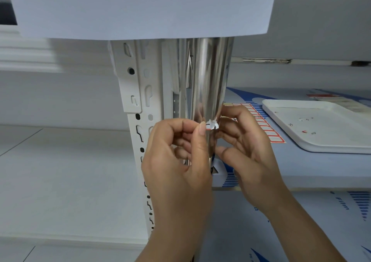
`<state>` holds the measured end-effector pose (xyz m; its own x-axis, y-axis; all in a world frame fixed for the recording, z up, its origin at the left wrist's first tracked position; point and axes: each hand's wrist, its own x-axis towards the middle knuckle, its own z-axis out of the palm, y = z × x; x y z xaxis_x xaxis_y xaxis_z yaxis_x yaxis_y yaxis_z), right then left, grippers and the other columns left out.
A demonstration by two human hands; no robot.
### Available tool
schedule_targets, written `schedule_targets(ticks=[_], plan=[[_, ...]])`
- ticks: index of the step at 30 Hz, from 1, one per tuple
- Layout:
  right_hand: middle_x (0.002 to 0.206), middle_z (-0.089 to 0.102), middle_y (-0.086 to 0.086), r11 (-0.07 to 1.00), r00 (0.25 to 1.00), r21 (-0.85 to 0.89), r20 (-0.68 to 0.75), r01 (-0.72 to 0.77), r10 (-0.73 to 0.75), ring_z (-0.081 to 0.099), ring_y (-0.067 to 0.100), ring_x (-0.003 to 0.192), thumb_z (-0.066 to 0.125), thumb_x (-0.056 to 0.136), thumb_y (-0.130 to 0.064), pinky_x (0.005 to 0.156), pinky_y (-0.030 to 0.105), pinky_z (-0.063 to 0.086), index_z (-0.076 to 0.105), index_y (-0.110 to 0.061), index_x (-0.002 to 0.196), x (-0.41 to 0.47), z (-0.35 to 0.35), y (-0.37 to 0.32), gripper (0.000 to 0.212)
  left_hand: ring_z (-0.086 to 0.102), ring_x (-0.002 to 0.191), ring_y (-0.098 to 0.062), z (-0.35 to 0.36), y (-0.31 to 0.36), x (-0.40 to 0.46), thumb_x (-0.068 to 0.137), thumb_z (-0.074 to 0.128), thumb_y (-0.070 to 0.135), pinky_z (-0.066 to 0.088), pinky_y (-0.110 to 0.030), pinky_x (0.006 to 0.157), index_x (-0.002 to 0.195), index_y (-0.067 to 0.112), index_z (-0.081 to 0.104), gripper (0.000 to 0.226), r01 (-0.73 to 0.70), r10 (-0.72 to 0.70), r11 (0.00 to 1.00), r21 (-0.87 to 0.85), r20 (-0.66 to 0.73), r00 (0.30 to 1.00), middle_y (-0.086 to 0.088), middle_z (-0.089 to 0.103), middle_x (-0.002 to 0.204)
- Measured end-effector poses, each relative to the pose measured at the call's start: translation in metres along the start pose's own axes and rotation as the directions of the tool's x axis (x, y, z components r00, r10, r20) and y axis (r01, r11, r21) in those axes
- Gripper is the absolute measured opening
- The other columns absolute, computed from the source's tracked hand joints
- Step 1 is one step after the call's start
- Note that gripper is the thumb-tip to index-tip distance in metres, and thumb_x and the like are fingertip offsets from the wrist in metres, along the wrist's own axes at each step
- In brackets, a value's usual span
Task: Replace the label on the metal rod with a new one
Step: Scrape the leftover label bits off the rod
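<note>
Both hands crowd the shiny metal rod (208,77), the left hand (176,161) pinching a torn scrap of label (211,124) while the right hand (245,147) curls behind the rod. Just left of the grip, a white slotted upright (140,93) of the rack stands close, leaving only a narrow gap. Above the grip, a white sheet (140,8) overhangs and hides the rod's top. Right of the grip, the shelf (301,167) lies open past a strip of red-edged labels (267,129), until the white tray (321,129) further right. Below the grip, the forearms fill the approach.
</note>
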<state>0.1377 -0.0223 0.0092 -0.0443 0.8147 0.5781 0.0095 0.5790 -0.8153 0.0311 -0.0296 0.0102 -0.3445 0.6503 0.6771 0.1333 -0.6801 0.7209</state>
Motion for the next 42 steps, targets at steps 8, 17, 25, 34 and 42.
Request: schedule_targets(ticks=[8,17,25,34,42], plan=[[0.103,0.070,-0.003,1.000,1.000,0.025,0.001,0.003,-0.003,0.065,0.016,0.108,0.051,0.075,0.003,0.074,0.030,0.057,0.057,-0.028,0.107,0.000,-0.001,0.001,0.045,0.064,0.062,-0.020,-0.002,-0.002,-0.004,0.077,0.074,0.021,0.056,-0.023,0.053,0.078,0.031,0.064,0.014,0.075,-0.081,0.991,-0.114,-0.052,0.995,-0.007,0.066,0.078],[0.100,0.070,-0.003,0.999,1.000,0.036,0.006,0.013,-0.013,0.066,0.016,0.105,0.047,0.074,0.008,0.074,0.024,0.055,0.057,-0.025,0.108,0.000,-0.001,0.001,0.048,0.060,0.064,-0.008,-0.003,0.003,0.000,0.083,0.067,0.024,0.047,-0.011,0.052,0.078,0.031,0.063,0.009,-0.035,0.038,0.997,0.076,-0.034,0.999,0.007,0.063,0.072],[0.103,0.070,0.000,0.999,1.000,0.032,0.006,0.025,-0.025,0.065,0.016,0.108,0.048,0.075,0.008,0.076,0.024,0.055,0.057,-0.026,0.107,0.000,-0.001,0.000,0.048,0.053,0.057,0.001,-0.002,0.004,0.001,0.083,0.062,0.026,0.039,-0.004,0.049,0.074,0.031,0.059,0.011,0.040,-0.040,0.998,0.045,0.014,0.999,0.005,0.058,0.067],[0.098,0.071,-0.010,0.999,1.000,0.028,-0.004,0.016,-0.016,0.066,0.009,0.102,0.047,0.074,0.011,0.074,0.018,0.053,0.058,-0.027,0.107,0.000,-0.002,0.000,0.052,0.055,0.055,-0.003,-0.006,0.016,-0.001,0.084,0.065,0.030,0.045,-0.010,0.048,0.075,0.036,0.057,0.013,-0.019,0.020,0.999,0.031,-0.038,0.999,0.009,0.058,0.066],[0.109,0.071,0.002,0.997,1.000,0.072,0.005,-0.017,0.017,0.065,0.021,0.112,0.050,0.078,0.006,0.082,0.024,0.053,0.059,-0.027,0.113,0.001,-0.004,0.004,0.049,0.058,0.058,-0.009,-0.008,0.008,-0.001,0.078,0.069,0.028,0.053,-0.028,0.048,0.081,0.034,0.062,0.010,0.090,-0.090,0.995,-0.040,-0.010,0.996,0.001,0.064,0.076]])
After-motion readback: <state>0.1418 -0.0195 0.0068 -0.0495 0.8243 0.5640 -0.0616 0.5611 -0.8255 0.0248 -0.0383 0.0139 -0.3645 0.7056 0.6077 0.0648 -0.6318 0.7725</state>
